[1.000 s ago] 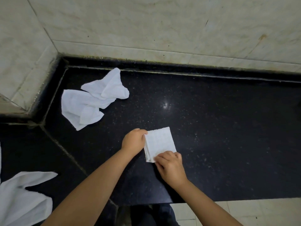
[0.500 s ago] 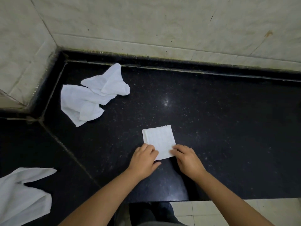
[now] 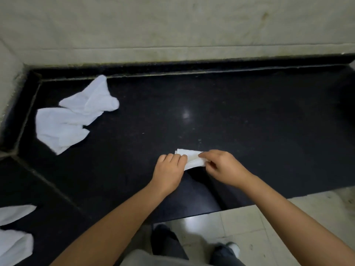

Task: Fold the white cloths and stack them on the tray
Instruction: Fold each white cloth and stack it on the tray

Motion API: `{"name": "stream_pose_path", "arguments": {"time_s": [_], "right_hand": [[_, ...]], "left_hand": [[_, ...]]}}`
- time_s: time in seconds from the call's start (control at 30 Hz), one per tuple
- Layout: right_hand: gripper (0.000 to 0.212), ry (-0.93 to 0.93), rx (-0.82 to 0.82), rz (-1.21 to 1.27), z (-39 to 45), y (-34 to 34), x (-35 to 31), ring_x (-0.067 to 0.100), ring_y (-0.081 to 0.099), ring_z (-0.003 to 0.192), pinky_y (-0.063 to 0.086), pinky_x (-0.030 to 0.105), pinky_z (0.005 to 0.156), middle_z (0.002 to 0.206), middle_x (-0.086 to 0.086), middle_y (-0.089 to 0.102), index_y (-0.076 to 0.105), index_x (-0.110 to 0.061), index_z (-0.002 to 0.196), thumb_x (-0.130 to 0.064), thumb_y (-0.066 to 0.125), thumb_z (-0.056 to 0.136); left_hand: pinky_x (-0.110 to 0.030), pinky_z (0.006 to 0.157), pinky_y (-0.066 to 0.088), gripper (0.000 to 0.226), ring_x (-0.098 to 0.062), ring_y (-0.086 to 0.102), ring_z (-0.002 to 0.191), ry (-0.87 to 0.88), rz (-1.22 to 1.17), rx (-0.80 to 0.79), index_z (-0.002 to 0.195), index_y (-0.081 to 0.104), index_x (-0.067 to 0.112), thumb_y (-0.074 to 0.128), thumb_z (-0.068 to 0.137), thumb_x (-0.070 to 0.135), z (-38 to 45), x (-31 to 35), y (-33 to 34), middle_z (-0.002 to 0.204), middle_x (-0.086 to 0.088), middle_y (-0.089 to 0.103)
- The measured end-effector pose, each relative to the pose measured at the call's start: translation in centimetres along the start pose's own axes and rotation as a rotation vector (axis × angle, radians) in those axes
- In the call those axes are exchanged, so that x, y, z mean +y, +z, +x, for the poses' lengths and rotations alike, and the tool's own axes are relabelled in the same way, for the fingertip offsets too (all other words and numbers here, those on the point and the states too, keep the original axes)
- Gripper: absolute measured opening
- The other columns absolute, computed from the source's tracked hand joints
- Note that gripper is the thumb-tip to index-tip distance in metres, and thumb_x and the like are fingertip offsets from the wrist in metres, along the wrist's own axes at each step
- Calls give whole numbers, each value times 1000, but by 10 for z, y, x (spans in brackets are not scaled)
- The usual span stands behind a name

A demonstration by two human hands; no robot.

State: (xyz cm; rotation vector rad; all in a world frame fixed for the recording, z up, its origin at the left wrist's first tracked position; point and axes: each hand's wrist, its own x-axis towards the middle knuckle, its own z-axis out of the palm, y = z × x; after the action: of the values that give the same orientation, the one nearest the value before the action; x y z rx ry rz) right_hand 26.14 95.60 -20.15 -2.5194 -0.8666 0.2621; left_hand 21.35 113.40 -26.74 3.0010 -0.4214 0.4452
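Observation:
A small folded white cloth (image 3: 191,158) is lifted a little off the black counter (image 3: 249,131), near its front edge. My left hand (image 3: 169,169) grips its left end and my right hand (image 3: 221,166) pinches its right end. Both hands hide most of the cloth. Two crumpled white cloths (image 3: 76,114) lie loose at the back left of the counter. More white cloth (image 3: 13,237) lies at the bottom left corner of the view. No tray is in sight.
A pale tiled wall (image 3: 172,25) rises behind the counter and on the left. Below the counter's front edge is light floor tile (image 3: 249,227) with my legs and feet.
The folded cloth lay flat on the counter with my hands at its near edge; now both hands hold it by the ends, raised. The camera has swung right.

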Motion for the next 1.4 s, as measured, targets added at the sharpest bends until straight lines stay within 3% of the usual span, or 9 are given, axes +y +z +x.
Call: {"name": "stream_pose_path", "arguments": {"time_s": [0.2,0.37,0.5,0.63,0.87,1.03,1.13,1.3,1.4], "right_hand": [[36,100,80,-24,-110,-97,93,20,62,86,34,3,75,93,11,68,66,-3,105,-11,41,80],[25,274,177,-71,-229,-167,183,24,58,94,37,20,77,98,13,64,65,-3,103,-3,48,86],[20,398,202,-124,-298,-216,235,23,56,92,34,20,72,98,14,61,65,-2,100,-13,62,83],[16,495,323,-229,-354,-265,290,29,59,92,40,30,77,91,15,65,68,-2,92,-15,61,85],[23,608,388,-359,-398,-388,399,27,61,90,42,32,78,94,15,68,68,-1,95,-20,57,89],[22,648,478,-464,-397,-493,501,27,60,86,33,27,64,94,16,69,67,2,96,-16,59,87],[18,654,509,-417,-387,-556,553,20,53,78,26,23,58,84,5,64,69,-2,96,-14,59,87],[19,667,590,-371,-357,-633,629,22,59,84,30,26,60,91,10,68,68,-6,100,-11,55,87],[17,650,621,-278,-332,-669,670,16,66,69,43,24,60,82,9,65,67,-5,95,-7,54,86]], "left_hand": [[-26,55,25,24,-16,49,50,350,-18,252,89,47,12,56,70,3,82,119,0,61,1,57],[-27,43,30,42,-18,48,49,628,77,185,76,39,14,77,57,14,158,266,-1,59,1,52],[-24,40,29,19,-19,47,45,764,-14,188,72,32,16,46,80,25,211,369,-13,56,0,51],[-22,39,29,26,-19,48,44,885,-47,179,62,51,14,40,81,28,267,458,-22,56,0,51],[-30,41,49,31,-28,60,60,915,-265,160,78,61,6,39,84,28,397,583,-26,74,-10,61],[-39,79,43,25,-30,54,103,791,-300,42,107,55,4,44,96,24,523,676,-40,111,-15,54],[-38,80,42,21,-31,54,103,752,-359,6,106,54,5,47,93,21,597,715,-42,109,-14,57],[-33,79,40,16,-26,53,97,616,-555,45,99,59,3,53,89,14,691,751,-49,95,-9,56],[-26,69,32,11,-23,51,89,535,-637,96,93,60,3,54,87,10,734,761,-49,86,-2,49]]}}
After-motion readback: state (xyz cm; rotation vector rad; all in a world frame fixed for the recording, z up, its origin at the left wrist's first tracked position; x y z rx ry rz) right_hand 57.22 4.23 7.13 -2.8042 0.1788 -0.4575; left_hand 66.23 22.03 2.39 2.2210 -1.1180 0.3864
